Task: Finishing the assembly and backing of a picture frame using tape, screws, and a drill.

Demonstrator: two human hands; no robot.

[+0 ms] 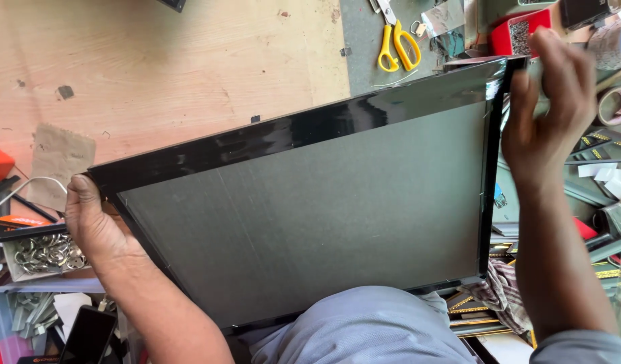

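A large rectangular picture frame (303, 202) fills the middle of the view, held up between the person's two hands above a pale plywood worktable (162, 61). Its border is glossy black moulding that catches streaks of light along the upper rail, and the panel inside it is a flat, matte grey-green board with a faint grain — most likely the backing side, though the view does not settle that. The frame's long axis runs from lower left to upper right, so the upper rail climbs from the left hand toward the far right corner near the top of the view. The lower edge rests at or just over the person's lap, where grey cloth covers the knee (364, 323).

The left hand (95, 222) is curled around the frame's left corner, thumb lying up along the outer edge and the fingers hidden behind the moulding. The right hand (549, 101) is at the upper right corner, fingers fairly straight and pressed against the outer side of the right rail; how firmly it grips cannot be told, since the fingertips are blurred.

Beyond the frame, yellow-handled scissors (398, 46) lie on a grey-green mat near the table's far edge, with a red box (519, 34) just beside them to the right. A roll of tape (617, 104) sits near the right hand. At lower left, a tray of small metal hangers (44, 253) stands just beside the left wrist — a dark phone (88, 334) lies below it. Offcuts of gold-patterned moulding (475, 317) are stacked under the frame's lower right corner.
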